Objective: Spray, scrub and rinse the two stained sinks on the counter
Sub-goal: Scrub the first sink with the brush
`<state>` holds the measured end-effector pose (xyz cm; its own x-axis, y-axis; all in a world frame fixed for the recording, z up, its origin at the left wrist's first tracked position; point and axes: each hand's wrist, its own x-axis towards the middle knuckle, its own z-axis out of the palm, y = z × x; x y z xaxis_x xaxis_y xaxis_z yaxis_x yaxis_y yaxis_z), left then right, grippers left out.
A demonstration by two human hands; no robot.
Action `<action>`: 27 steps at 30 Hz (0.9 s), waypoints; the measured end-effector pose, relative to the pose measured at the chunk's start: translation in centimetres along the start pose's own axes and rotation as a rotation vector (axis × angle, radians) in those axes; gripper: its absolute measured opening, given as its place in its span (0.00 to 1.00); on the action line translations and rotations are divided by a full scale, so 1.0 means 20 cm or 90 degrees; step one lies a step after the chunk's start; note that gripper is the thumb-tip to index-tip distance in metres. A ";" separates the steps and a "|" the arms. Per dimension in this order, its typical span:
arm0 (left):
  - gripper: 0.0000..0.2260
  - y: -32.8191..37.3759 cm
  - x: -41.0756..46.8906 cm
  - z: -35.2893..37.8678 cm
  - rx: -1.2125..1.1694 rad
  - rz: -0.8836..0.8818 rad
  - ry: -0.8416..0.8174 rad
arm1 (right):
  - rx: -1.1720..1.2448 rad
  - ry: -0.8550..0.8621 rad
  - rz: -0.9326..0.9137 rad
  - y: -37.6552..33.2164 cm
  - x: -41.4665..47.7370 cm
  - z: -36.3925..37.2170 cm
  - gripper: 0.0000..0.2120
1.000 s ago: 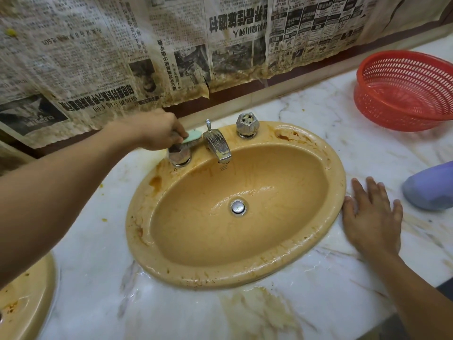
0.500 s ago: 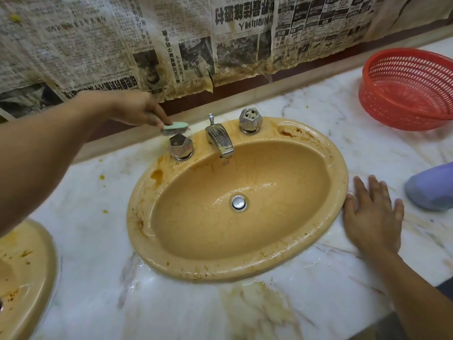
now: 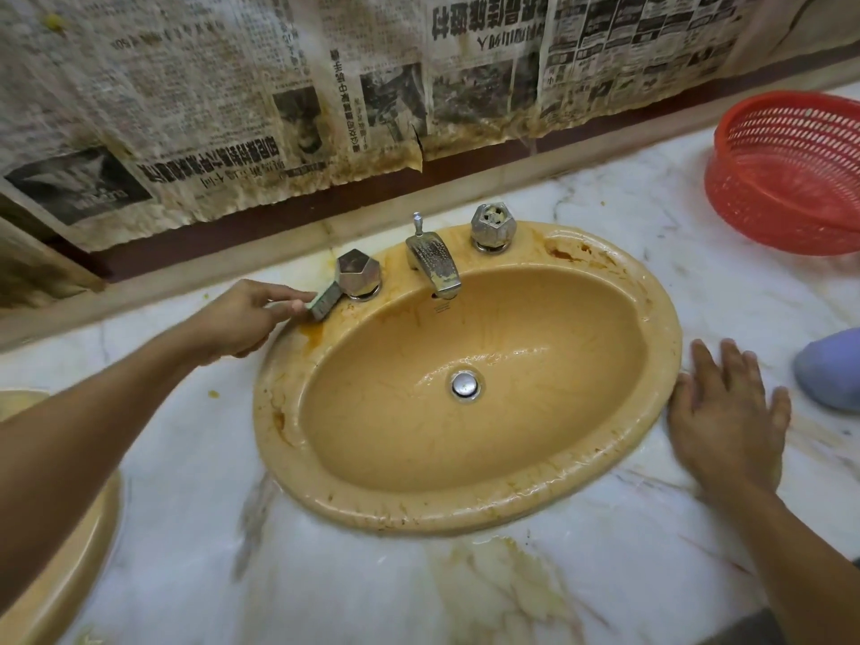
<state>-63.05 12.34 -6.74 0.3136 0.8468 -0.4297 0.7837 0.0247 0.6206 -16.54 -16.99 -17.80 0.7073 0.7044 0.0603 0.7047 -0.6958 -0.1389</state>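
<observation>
Left hand [image 3: 242, 321] pinches scrub sponge [image 3: 324, 301] against stained sink [image 3: 465, 509] rim beside left tap handle [image 3: 358, 273], likely to work the orange stain; right hand [image 3: 728, 414] flat, fingers spread on marble counter [image 3: 186, 542], probably bracing.

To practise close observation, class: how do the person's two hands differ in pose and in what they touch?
The left hand pinches a sponge on the sink rim; the right hand holds nothing. The left hand's fingers curl; the right hand's lie straight, flat on the counter. Both are bare.
</observation>
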 end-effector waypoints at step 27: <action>0.25 0.20 -0.23 0.30 0.783 0.195 0.085 | 0.009 0.004 -0.003 0.01 -0.01 -0.01 0.31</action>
<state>-58.10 5.32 -6.11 0.5689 0.7792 -0.2630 0.6900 -0.6263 -0.3629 -16.60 -17.22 -17.72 0.7043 0.7068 0.0670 0.7072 -0.6902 -0.1532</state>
